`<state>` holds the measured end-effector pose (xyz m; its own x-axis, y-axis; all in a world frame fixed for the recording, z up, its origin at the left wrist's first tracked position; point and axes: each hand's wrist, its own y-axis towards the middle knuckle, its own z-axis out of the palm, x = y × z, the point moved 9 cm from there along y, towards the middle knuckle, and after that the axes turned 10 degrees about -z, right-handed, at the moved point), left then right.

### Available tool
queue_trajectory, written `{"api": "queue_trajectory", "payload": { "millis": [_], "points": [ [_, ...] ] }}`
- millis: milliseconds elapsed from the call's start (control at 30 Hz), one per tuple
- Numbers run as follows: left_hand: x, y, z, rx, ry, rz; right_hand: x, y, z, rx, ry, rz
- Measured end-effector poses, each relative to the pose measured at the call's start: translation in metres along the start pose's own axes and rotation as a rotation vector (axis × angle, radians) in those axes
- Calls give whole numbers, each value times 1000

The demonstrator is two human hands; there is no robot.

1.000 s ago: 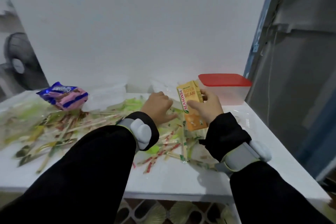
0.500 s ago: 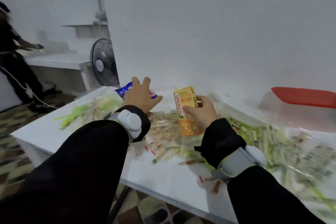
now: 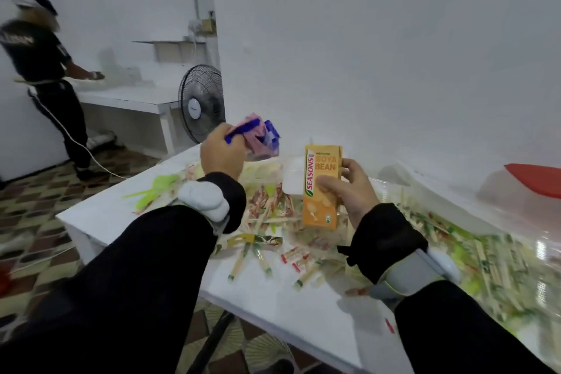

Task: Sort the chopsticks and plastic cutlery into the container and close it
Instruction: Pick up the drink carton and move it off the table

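Wrapped chopsticks point(image 3: 267, 215) and green plastic cutlery point(image 3: 154, 191) lie scattered over the white table point(image 3: 273, 297). A clear container with a red lid point(image 3: 534, 179) stands at the far right, its lid on. My left hand point(image 3: 223, 153) is raised above the table's left part and grips a blue and pink snack packet point(image 3: 261, 140). My right hand point(image 3: 349, 188) holds an orange soya bean drink carton point(image 3: 321, 188) upright over the chopsticks.
A black standing fan point(image 3: 202, 103) is behind the table's left corner. Another person point(image 3: 48, 79) in black works at a white bench at the far left, with a white cord trailing on the patterned floor. A white wall backs the table.
My left hand has reached the snack packet, closed on it and lifted it off the table. The view swung left. The carton stays in my right hand.
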<state>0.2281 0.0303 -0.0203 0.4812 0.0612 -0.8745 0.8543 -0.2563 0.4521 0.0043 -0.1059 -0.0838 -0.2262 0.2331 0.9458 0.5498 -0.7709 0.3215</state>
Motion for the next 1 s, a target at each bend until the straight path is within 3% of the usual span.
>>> {"api": "queue_trajectory", "payload": {
  "millis": [100,200,333,500,600,667,833,1000],
  "points": [
    [14,26,-12,27,-459,-295,22,0,26,74,35,-38],
    [25,21,-5,139,-545,-532,39,1,51,143,15,-78],
    [34,-16,4,319,-709,-675,50,-1,90,323,83,-80],
    [62,-87,26,517,-906,-856,31,-18,132,590,-229,-137],
    [62,-114,44,645,-1033,-944,18,-31,139,711,-197,-117],
    [69,-115,41,684,-803,-878,15,-31,130,684,-167,-118],
    [84,-81,11,739,346,-367,2,-23,101,509,-40,-50],
    [128,-86,-9,915,941,-274,-9,-16,87,308,-2,-25]
  ]
}}
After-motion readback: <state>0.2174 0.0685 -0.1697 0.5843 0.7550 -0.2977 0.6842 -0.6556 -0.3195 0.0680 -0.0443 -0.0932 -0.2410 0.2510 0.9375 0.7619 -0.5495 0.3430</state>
